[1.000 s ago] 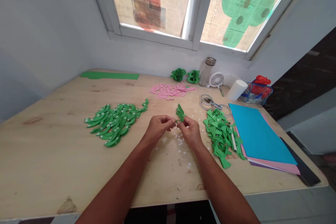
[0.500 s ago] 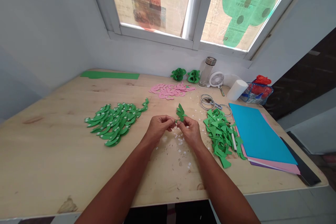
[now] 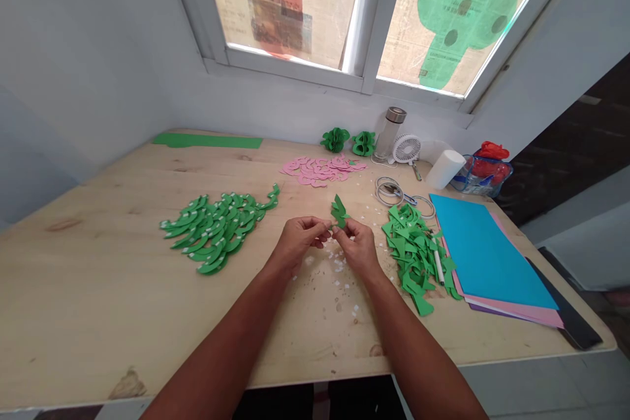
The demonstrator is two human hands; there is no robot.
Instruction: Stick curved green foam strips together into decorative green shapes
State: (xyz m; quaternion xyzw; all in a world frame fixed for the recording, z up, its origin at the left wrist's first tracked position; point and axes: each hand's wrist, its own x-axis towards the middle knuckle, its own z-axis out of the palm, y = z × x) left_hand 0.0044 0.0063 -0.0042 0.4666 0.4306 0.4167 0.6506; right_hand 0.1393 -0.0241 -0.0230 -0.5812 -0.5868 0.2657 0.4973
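Between thumb and fingers, my right hand (image 3: 358, 246) grips a small cut-out of green paper (image 3: 338, 211), whose pointed end sticks up above the knuckles. My left hand (image 3: 301, 239) is closed in a pinch at the lower edge of that piece, and what lies between its fingertips is too small to make out. Off to the left lies a spread of curved green paper pieces (image 3: 216, 230) with white tabs on them. Beside my right forearm is a heap of green paper scraps (image 3: 413, 249) with a white pen (image 3: 438, 262) on top. Tiny white bits are scattered under my hands.
Pink paper cut-outs (image 3: 319, 170) lie toward the back, before two green paper ornaments (image 3: 335, 140). A glass bottle (image 3: 388, 134), small fan (image 3: 406, 148), white roll (image 3: 445, 169), tape rings (image 3: 388, 191) and clear bag (image 3: 481, 174) stand right. Blue sheets (image 3: 487, 249) lie near the right edge.
Hardly anything differs. Both hands stay close together at the green paper piece, with only a slight shift of the left fingertips.
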